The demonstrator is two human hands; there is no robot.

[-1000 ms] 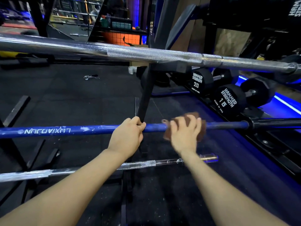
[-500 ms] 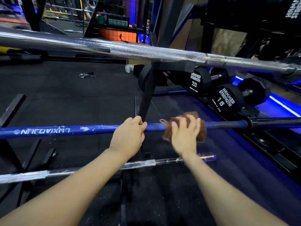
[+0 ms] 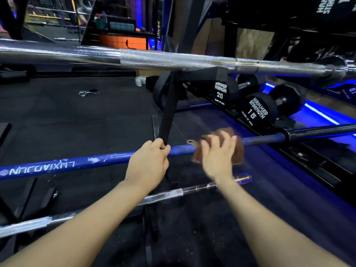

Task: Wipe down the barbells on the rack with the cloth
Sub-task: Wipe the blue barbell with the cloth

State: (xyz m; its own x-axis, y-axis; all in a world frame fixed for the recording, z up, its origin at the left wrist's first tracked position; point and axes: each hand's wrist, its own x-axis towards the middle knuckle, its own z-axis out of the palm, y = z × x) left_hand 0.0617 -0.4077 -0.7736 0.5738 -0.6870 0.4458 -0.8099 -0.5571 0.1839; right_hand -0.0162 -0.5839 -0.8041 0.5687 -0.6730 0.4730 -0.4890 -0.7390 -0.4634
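A blue barbell (image 3: 81,163) runs across the middle of the rack at hand height. My left hand (image 3: 148,164) is wrapped around it where the black rack upright (image 3: 169,112) meets it. Just to the right, my right hand (image 3: 216,157) presses a brown cloth (image 3: 238,149) over the same bar, fingers spread on the cloth; the hand is blurred. Above, a chrome barbell (image 3: 173,60) with a knurled section lies on the top rest. Below, a thinner chrome bar (image 3: 163,196) lies on a lower level, partly hidden by my forearms.
Black Hammer Strength dumbbells (image 3: 256,110) marked 20 and 15 sit on a low rack at the right, lit by a blue strip. A spring collar (image 3: 84,93) lies on the black rubber floor behind the rack. Rack legs (image 3: 28,197) stand at the lower left.
My right hand with the cloth has shifted slightly along the blue bar and now looks blurred. My left hand keeps its grip in the same place.
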